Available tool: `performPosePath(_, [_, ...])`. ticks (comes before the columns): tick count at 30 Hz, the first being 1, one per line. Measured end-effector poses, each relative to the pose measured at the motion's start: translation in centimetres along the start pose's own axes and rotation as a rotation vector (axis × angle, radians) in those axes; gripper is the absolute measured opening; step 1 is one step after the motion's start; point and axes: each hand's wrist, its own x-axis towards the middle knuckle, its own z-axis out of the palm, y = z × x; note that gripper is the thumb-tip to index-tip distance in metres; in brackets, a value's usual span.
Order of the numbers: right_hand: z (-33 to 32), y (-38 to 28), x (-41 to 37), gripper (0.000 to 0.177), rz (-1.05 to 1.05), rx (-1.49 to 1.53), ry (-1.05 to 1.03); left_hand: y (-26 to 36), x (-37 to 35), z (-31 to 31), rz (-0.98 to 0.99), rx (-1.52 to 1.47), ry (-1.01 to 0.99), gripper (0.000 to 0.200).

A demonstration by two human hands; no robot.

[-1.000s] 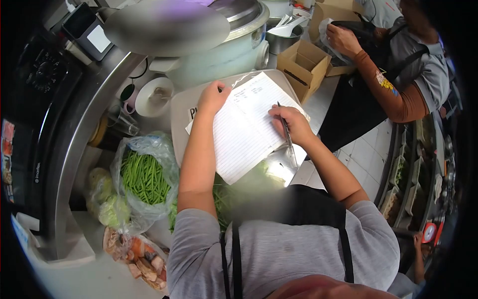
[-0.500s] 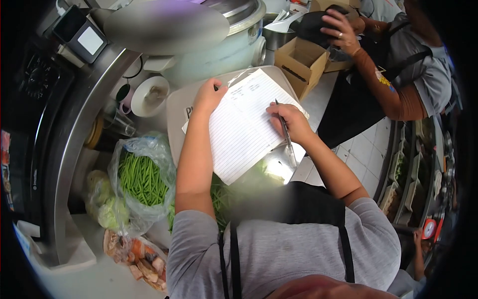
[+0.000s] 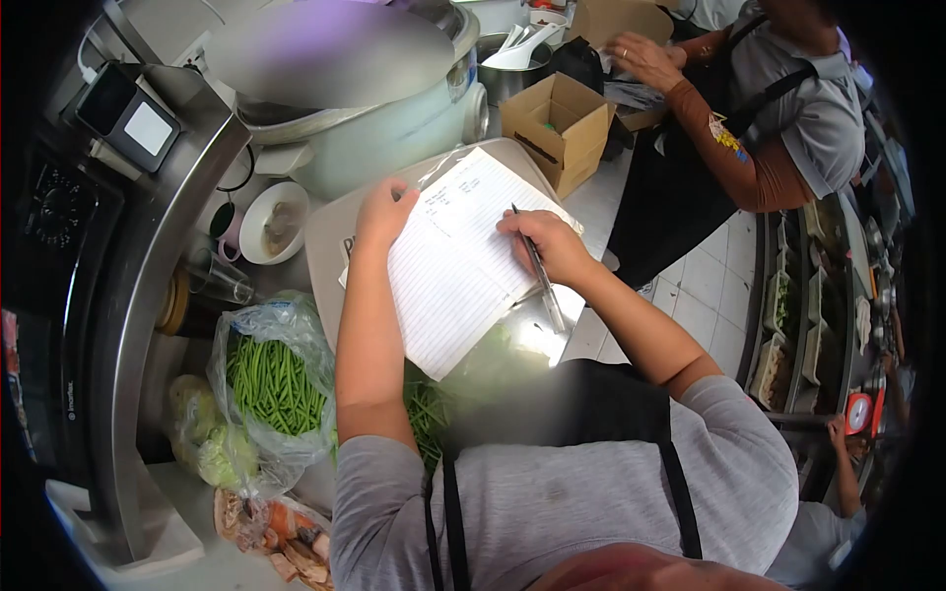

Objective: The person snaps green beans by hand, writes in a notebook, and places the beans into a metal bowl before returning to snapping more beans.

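A lined notepad (image 3: pixel 453 276) with a few lines of handwriting near its top lies on a beige lid or board with dark lettering (image 3: pixel 330 222). My left hand (image 3: pixel 386 212) grips the pad's upper left edge, its fingers partly hidden there. In my right hand (image 3: pixel 554 246), a pen (image 3: pixel 537 261) is pinched over the pad's right side, its tail pointing toward me. Below the pad, a shiny metal surface (image 3: pixel 552 330) shows, and loose green beans (image 3: pixel 424 419) lie near my left forearm.
At left are a plastic bag of green beans (image 3: pixel 276 384), bagged cabbage (image 3: pixel 225 453), packed meat (image 3: pixel 276 532) and a white bowl (image 3: pixel 273 225). A large lidded tub (image 3: pixel 384 148) and a cardboard box (image 3: pixel 557 133) stand beyond the pad. A co-worker (image 3: pixel 729 138) stands at right.
The view has shifted slightly, moving the pad and hands left in the picture. Both hands keep their holds. The co-worker's hands have come together, and the dark item they held is lower.
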Motion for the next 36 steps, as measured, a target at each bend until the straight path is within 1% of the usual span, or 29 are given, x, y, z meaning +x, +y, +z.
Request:
performPosePath(1, [-0.2, -0.1, 0.0, 0.026, 0.049, 0.034, -0.061, -0.2, 0.0, 0.1, 0.018, -0.006, 0.009, 0.029])
performPosePath(2, [-0.3, 0.0, -0.1, 0.027, 0.058, 0.025, -0.075, -0.2, 0.1, 0.1, 0.038, -0.011, 0.020, 0.029])
performPosePath(4, [-0.3, 0.4, -0.3, 0.029, 0.076, 0.007, -0.095, 0.0, 0.0, 0.1, 0.017, -0.001, 0.014, 0.030])
performPosePath(7, [0.2, 0.7, -0.4, 0.029, -0.037, -0.063, 0.000, 0.4, -0.2, -0.2, 0.003, 0.005, 0.008, 0.030])
performPosePath(9, [0.8, 0.9, 0.0, 0.022, -0.216, -0.156, 0.172, 0.5, -0.1, -0.2, 0.000, 0.014, 0.015, 0.030])
performPosePath(11, [0.7, 0.9, 0.1, 0.019, -0.269, -0.137, 0.204, 0.4, -0.2, -0.1, 0.001, 0.030, 0.032, 0.029])
performPosePath(13, [0.3, 0.7, 0.0, 0.018, -0.197, 0.000, 0.093, 0.1, 0.1, 0.3, -0.008, 0.050, 0.047, 0.028])
performPosePath(15, [-0.3, 0.1, -0.2, 0.025, -0.058, -0.011, 0.020, -0.3, 0.1, 0.3, -0.035, 0.078, 0.043, 0.028])
performPosePath(16, [-0.5, -0.1, -0.3, 0.029, 0.011, -0.018, -0.019, 0.4, -0.2, 0.1, -0.051, 0.094, 0.031, 0.029])
performPosePath(20, [-0.4, -0.1, -0.3, 0.028, 0.012, -0.012, -0.023, 1.5, -0.7, -0.1, -0.093, 0.126, 0.028, 0.029])
performPosePath(22, [-0.2, 0.1, -0.4, 0.028, -0.026, -0.040, 0.007, 1.6, -0.7, -0.2, -0.087, 0.123, 0.033, 0.029])
performPosePath(26, [-0.2, 0.3, -0.4, 0.028, -0.019, -0.036, 0.000, 1.5, -0.7, -0.2, -0.083, 0.115, 0.033, 0.028])
performPosePath(29, [-0.1, 0.1, -0.4, 0.028, -0.034, -0.050, 0.022, 1.1, -0.6, -0.3, -0.060, 0.091, 0.019, 0.029])
performPosePath(34, [-0.2, 0.0, -0.3, 0.027, -0.036, -0.049, -0.008, 0.0, 0.0, 0.2, -0.009, 0.050, 0.070, 0.025])
performPosePath(36, [0.0, 0.2, -0.2, 0.026, -0.078, -0.065, 0.029, -0.3, 0.1, 0.2, -0.004, 0.040, 0.072, 0.025])
